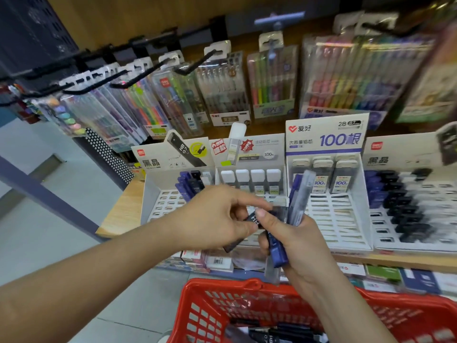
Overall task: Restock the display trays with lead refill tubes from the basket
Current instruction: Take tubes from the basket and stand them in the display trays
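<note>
Cardboard display trays [331, 219] run across the middle of the frame, and the leftmost tray [165, 201] has loads of bare slots, with only a few dark blue and black tubes at its back. Its header card shows a black HB tube, same as the far-right tray [442, 219], which looks a lot fuller. So the left one is probably where the next tube goes.

Below that, the red basket [197, 310] sits at the bottom centre, with more loose tubes [272, 335] lying in it.

The person's left hand [217, 219] comes in from lower left, with thumb and forefinger pinching one black HB tube [253, 219]. The right hand [304, 243] is wrapped round a bunch of tubes [278, 251], some blue and some clear grey, fanned out above and below the fist. Its thumb seems to lie across that same black tube.

So the step looks like peeling a single tube off the bunch. To do it cleanly, they'd ease the right thumb off first so the rest don't slide out, draw the tube out lengthwise, then check the print against the tray header before slotting it in.

All the held tubes sit dead centre, right between both hands, just in front of the middle trays and above the basket's far rim.
</note>
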Demonstrator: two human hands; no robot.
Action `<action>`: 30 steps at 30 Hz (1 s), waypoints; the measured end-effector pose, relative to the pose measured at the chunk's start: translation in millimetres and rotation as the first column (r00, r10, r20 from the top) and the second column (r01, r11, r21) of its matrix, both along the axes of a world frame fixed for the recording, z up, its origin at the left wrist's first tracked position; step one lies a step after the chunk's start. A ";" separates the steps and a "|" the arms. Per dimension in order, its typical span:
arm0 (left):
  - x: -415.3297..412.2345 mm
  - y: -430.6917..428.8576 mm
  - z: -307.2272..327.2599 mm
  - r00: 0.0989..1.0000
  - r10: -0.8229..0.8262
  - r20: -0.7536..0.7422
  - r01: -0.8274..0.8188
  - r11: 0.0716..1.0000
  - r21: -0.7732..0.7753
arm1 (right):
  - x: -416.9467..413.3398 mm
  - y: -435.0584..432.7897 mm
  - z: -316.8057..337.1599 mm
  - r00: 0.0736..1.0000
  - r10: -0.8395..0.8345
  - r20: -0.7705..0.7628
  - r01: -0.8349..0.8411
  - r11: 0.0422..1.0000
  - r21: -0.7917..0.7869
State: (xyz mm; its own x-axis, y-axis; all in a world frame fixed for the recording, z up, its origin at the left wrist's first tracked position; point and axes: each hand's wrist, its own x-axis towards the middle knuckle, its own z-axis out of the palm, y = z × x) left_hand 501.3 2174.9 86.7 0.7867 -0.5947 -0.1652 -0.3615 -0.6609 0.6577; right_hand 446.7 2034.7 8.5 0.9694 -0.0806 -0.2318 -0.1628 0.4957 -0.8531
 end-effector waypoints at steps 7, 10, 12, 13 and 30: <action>-15.2 -58.6 7.9 0.990 0.138 -0.019 -0.139 0.974 -0.178 | -31.7 -63.7 17.8 0.998 -0.024 -0.052 0.022 0.999 -0.049; -19.8 -88.5 10.6 0.958 0.248 -0.141 -0.283 0.889 -0.359 | -45.2 -97.0 23.7 0.998 -0.046 -0.052 0.038 0.989 -0.144; -23.8 -108.6 12.5 0.945 0.265 -0.194 -0.324 0.848 -0.419 | -48.9 -112.6 25.2 0.992 -0.120 -0.044 0.111 0.980 -0.167; -24.9 -118.7 13.3 0.941 0.265 -0.209 -0.333 0.832 -0.444 | -50.0 -119.5 25.5 0.981 -0.189 -0.038 0.181 0.973 -0.146; 20.8 -290.2 -35.1 0.917 0.125 0.378 -0.063 0.983 -0.172 | -85.3 -206.2 -18.9 0.720 -0.649 -0.243 0.692 0.693 0.200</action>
